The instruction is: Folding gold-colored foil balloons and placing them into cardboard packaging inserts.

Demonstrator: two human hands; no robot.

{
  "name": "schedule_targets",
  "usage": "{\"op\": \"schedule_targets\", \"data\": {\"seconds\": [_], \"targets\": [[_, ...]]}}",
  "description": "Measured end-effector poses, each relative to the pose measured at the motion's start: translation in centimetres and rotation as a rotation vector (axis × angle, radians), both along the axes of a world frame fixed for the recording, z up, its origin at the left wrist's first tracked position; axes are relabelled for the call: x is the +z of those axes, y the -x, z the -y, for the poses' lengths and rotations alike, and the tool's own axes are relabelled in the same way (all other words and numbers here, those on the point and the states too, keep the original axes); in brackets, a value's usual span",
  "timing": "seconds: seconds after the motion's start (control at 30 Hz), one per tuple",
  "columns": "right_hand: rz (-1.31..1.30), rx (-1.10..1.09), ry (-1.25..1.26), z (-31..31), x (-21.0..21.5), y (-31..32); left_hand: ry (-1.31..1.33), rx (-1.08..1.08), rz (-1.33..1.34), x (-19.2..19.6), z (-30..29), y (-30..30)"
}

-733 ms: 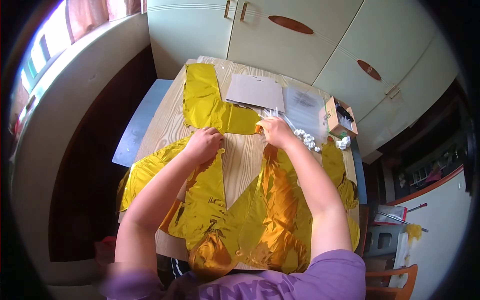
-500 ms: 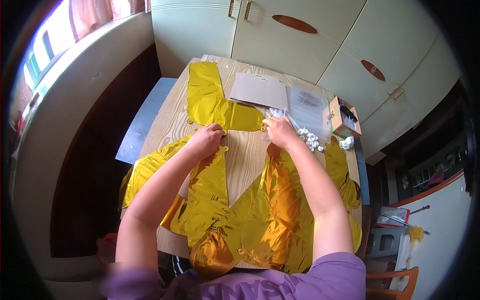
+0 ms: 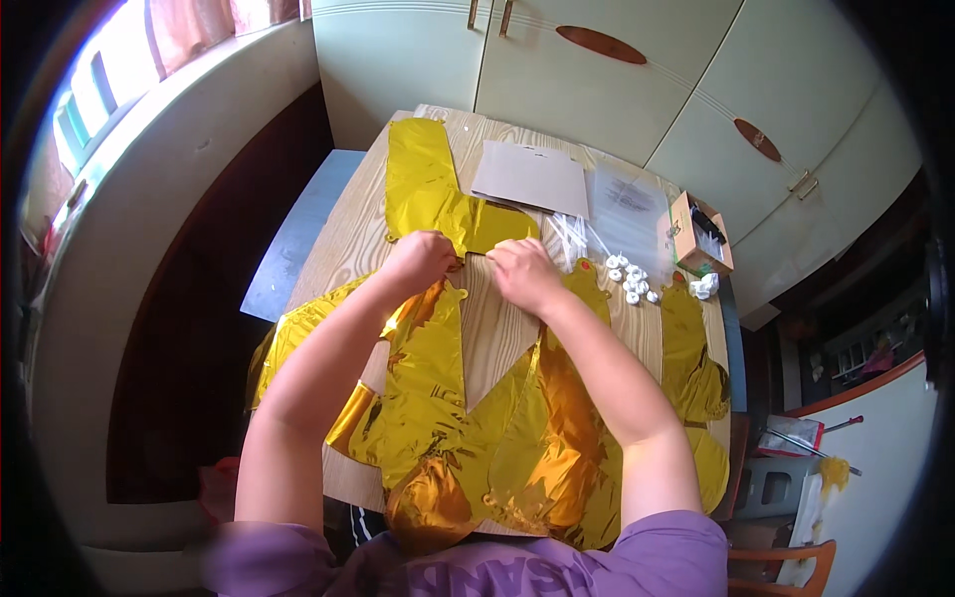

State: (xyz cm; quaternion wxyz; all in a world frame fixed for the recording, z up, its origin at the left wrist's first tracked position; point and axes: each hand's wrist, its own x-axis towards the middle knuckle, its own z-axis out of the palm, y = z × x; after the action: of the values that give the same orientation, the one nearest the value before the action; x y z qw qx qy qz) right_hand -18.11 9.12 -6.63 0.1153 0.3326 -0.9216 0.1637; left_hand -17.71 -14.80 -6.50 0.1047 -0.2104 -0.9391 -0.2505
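Left hand [image 3: 420, 261] and right hand [image 3: 527, 275] curl by the L-shaped foil [image 3: 423, 189], pinch unclear; right of it: white lumps [image 3: 634, 283], open box [image 3: 685, 241].

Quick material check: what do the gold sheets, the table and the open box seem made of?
Gold sheets: probably metallic plastic film, shiny, judging by the bright glints and sharp creases.
Table: wood or wood-look laminate, going by its pale grain.
Open box: cardboard or thin wood; its tan walls don't settle which.
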Motion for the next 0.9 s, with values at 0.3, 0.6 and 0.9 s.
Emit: {"op": "schedule_targets", "data": {"seconds": [0.3, 0.6, 0.9], "targets": [[-0.279, -0.006, 0.080, 3.4, 0.5, -1.7, -0.341, 0.186, 0.595, 3.1, 2.1, 3.9], [-0.157, -0.159, 0.127, 5.0, -0.2, -0.8, -0.119, -0.103, -0.106, 1.6, 1.0, 2.2], [0.012, -0.290, 0.194, 4.7, -0.5, 0.5, 0.040, -0.299, -0.251, 0.1, 0.4, 0.1]]}}
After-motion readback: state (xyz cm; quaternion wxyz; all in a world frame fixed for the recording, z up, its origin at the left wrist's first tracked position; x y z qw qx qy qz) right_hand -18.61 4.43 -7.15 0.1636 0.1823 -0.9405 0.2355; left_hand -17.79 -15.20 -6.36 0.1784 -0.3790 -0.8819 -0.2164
